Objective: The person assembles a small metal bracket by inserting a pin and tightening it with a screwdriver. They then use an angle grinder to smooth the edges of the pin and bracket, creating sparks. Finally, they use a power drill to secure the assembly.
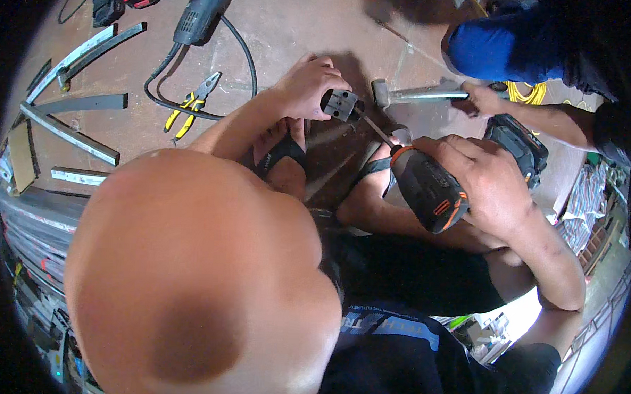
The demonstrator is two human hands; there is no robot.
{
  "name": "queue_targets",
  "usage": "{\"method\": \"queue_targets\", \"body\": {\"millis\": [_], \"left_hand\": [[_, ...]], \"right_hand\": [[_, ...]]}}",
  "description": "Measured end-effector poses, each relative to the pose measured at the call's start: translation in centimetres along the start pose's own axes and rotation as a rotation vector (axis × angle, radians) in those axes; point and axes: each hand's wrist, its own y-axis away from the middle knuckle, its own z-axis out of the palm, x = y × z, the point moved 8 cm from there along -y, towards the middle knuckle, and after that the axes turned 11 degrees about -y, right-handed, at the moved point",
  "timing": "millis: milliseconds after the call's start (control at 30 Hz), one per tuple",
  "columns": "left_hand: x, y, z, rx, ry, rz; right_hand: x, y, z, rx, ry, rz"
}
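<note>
Drill, black and orange, gripped in my right hand, bit against a small black metal block pinched by my left hand on the floor. Pliers lie left; another person's hand holds a hammer.

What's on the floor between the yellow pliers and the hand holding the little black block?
In the head view, a black power cord from the grinder loops across the floor between the pliers and the left hand gripping the block.
</note>
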Motion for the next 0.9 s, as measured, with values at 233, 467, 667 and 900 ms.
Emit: {"method": "queue_targets", "body": {"millis": [233,467,667,900], "left_hand": [[-0.6,0.4,0.5,0.05,0.11,-0.001],[-0.4,0.5,0.8,0.046,0.109,0.03],[-0.2,0.2,1.1,-0.013,0.113,0.053],[-0.5,-0.3,1.5,-0.127,0.101,0.034]], "right_hand": [[0.8,-2.5,1.9,-0.033,0.052,-0.043],[1.1,-3.7,1.9,-0.053,0.045,-0.066],[1.4,-4.3,2.0,-0.023,0.152,-0.143],[1.7,-4.2,2.2,-0.016,0.197,-0.173]]}}
